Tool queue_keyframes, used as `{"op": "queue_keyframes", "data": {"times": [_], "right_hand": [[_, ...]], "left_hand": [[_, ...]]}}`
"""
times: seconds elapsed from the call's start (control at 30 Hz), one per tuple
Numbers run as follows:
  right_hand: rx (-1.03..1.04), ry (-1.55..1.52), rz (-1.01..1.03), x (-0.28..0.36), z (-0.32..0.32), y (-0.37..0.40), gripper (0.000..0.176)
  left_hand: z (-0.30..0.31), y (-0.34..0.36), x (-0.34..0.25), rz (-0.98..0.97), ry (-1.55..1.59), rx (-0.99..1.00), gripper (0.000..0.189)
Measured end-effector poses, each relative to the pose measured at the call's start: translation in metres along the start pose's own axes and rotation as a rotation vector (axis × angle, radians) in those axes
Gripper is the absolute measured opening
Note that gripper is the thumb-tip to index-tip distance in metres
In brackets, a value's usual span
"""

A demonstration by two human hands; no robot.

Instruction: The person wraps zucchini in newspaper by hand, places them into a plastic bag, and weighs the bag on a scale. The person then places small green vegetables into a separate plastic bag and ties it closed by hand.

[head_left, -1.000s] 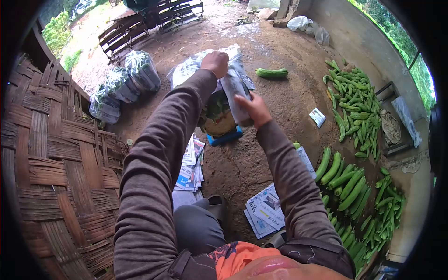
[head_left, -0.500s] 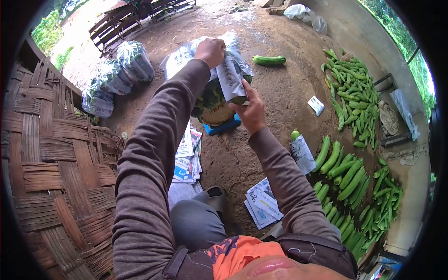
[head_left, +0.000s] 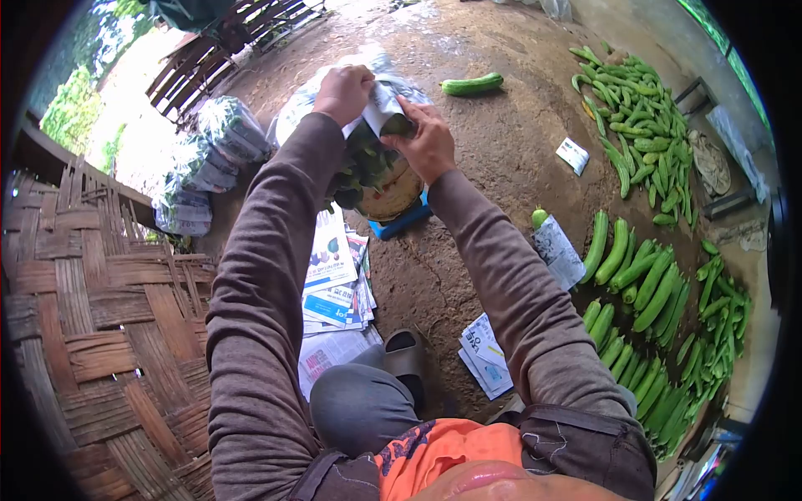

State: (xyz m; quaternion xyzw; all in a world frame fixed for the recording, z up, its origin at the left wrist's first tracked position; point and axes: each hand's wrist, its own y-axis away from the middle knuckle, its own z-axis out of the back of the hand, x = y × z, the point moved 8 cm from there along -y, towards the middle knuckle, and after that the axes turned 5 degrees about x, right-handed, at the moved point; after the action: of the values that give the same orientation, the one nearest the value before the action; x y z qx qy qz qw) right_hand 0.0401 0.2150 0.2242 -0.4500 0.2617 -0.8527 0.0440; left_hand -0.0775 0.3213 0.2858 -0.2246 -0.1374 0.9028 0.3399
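Note:
My right hand [head_left: 426,142] grips a green cucumber wrapped in newspaper [head_left: 385,107], its bare end showing at the lower side. Just left of it, my left hand [head_left: 344,93] is closed near the paper's upper end; whether it pinches the paper or the bag is hidden. Beneath both hands is a clear plastic bag [head_left: 292,113] with newspaper in it. Dark green vegetables [head_left: 361,159] show under the paper. Below them a round tan board or basket [head_left: 394,194] rests on a blue base [head_left: 401,224].
Several packed bags [head_left: 234,129] stand at left. A loose cucumber [head_left: 472,84] lies ahead. Piles of green vegetables [head_left: 652,159] and rows of long cucumbers [head_left: 656,288] cover the right side, near a paper-wrapped one [head_left: 558,250]. Newspaper stacks [head_left: 334,271] lie beside my leg; a woven panel [head_left: 100,334] borders the left.
Both hands have shifted slightly left in view, and the wrapped cucumber now sits more tilted, with less paper showing. The camera view has also moved a little.

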Motion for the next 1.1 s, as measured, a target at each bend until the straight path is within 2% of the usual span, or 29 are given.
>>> {"op": "queue_keyframes", "data": {"times": [0.1, 0.13, 0.23, 0.37, 0.47, 0.57, 0.6, 0.63, 0.67, 0.77, 0.9, 0.93, 1.0, 1.1], "right_hand": [[-0.004, -0.020, -0.190, -0.029, -0.003, -0.008, 0.068], [-0.062, -0.047, -0.203, -0.035, -0.003, -0.006, 0.068], [-0.047, -0.146, -0.279, -0.039, -0.006, 0.006, 0.070], [0.107, -0.154, -0.293, -0.025, 0.016, 0.027, 0.065], [0.243, -0.072, -0.040, -0.013, 0.062, 0.078, 0.054], [0.676, -0.145, -0.231, -0.012, 0.113, 0.173, 0.046], [0.825, -0.075, -0.179, -0.004, 0.134, 0.209, 0.045], [0.942, -0.040, -0.236, 0.005, 0.156, 0.245, 0.047], [1.018, -0.040, -0.281, 0.013, 0.176, 0.278, 0.049], [1.186, -0.012, -0.427, 0.036, 0.213, 0.344, 0.052], [1.005, 0.092, -0.328, 0.070, 0.225, 0.344, 0.053], [0.902, 0.067, -0.251, 0.071, 0.229, 0.341, 0.052], [0.854, 0.094, -0.232, 0.073, 0.235, 0.332, 0.053], [0.839, 0.208, -0.220, 0.063, 0.247, 0.336, 0.050]], "left_hand": [[-0.008, -0.004, 0.000, 0.063, -0.036, 0.065, 0.016], [-0.009, -0.005, 0.001, 0.062, -0.019, 0.056, 0.017], [-0.006, 0.001, -0.002, 0.095, -0.099, 0.052, 0.017], [0.010, 0.022, -0.001, 0.127, -0.013, -0.015, 0.019], [0.011, 0.040, 0.007, 0.112, 0.061, -0.072, 0.020], [0.015, 0.053, 0.002, 0.097, 0.045, -0.074, 0.026], [0.016, 0.058, 0.002, 0.067, 0.034, -0.085, 0.027], [0.018, 0.062, 0.001, 0.036, 0.022, -0.092, 0.029], [0.016, 0.066, 0.004, 0.089, 0.012, -0.051, 0.038], [0.027, 0.089, -0.024, -0.013, -0.147, -0.318, 0.044], [0.017, 0.113, -0.128, -0.119, 0.020, -0.220, 0.045], [0.001, 0.117, -0.159, -0.217, 0.128, -0.074, 0.044], [-0.018, 0.137, -0.233, -0.361, 0.380, 0.202, 0.043], [0.008, 0.183, -0.354, -0.514, 0.671, 0.492, 0.044]]}}
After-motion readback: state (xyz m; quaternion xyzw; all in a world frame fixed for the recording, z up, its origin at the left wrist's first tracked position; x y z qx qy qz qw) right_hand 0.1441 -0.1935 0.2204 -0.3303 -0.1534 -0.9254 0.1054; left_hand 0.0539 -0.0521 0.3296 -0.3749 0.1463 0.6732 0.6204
